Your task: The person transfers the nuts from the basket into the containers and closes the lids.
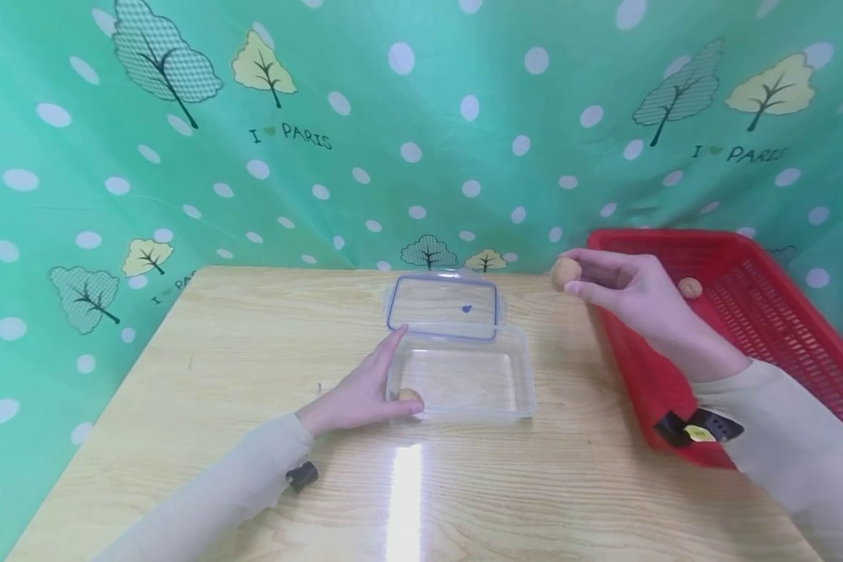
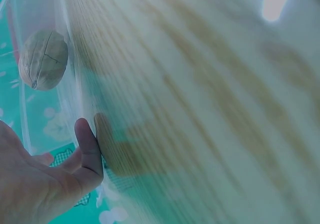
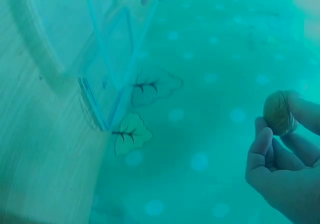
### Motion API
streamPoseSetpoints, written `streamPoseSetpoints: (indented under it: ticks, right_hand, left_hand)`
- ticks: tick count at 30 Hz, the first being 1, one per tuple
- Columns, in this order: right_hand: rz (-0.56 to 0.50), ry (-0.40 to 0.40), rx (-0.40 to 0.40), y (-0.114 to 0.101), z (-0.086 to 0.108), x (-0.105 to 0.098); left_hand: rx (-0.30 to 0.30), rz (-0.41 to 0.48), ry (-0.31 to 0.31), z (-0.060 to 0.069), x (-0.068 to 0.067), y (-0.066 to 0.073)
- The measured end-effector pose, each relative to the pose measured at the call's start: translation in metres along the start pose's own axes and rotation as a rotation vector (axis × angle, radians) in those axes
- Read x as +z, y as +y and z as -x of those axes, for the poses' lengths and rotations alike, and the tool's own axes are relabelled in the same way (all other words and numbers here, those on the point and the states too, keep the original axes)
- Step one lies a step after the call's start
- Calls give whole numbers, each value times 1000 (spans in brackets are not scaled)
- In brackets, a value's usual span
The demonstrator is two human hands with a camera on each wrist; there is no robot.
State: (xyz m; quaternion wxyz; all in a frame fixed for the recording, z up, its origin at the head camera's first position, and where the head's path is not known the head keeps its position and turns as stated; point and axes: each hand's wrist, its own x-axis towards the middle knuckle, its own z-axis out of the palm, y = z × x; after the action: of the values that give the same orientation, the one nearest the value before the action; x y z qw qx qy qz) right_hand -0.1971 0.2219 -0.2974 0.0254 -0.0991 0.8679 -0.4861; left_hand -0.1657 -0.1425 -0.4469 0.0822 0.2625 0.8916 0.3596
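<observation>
In the head view a clear container (image 1: 471,382) holds one walnut (image 1: 409,396) at its near left corner. My left hand (image 1: 365,390) rests along the container's left side, thumb at the near corner and fingers straight; the left wrist view shows that walnut (image 2: 44,59) beyond the wall, above the hand (image 2: 55,184). My right hand (image 1: 635,297) pinches another walnut (image 1: 566,274) in the air, left of the red basket's rim. The right wrist view shows this walnut (image 3: 278,113) between the thumb and fingertips of the hand (image 3: 287,169).
A clear lid with a blue seal (image 1: 442,307) lies behind the container, partly under its far edge. The red basket (image 1: 632,375) stands at the right with a walnut (image 1: 690,288) inside. A patterned green cloth (image 1: 365,140) hangs behind the wooden table (image 1: 274,328).
</observation>
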Motion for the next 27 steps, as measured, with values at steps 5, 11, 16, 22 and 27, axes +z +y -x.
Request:
streamPoseSetpoints:
  ticks: [5,11,16,22,27]
  right_hand:
    - [-10,-77,-27,3,-1,12]
    - [-22,-157,-42,8,-4,29]
    - [-46,-199,-79,10,-5,40]
    - [-56,-263,-82,13,-8,51]
    - [-65,-291,-106,17,-11,62]
  left_hand:
    - [3,-4,-1,0,0,-1]
    - [-6,0,-5,0,0,0]
    - [2,-8,-3,0,0,2]
    - [7,-12,0,0,-1,2]
    - [3,-16,-1,0,-1,2]
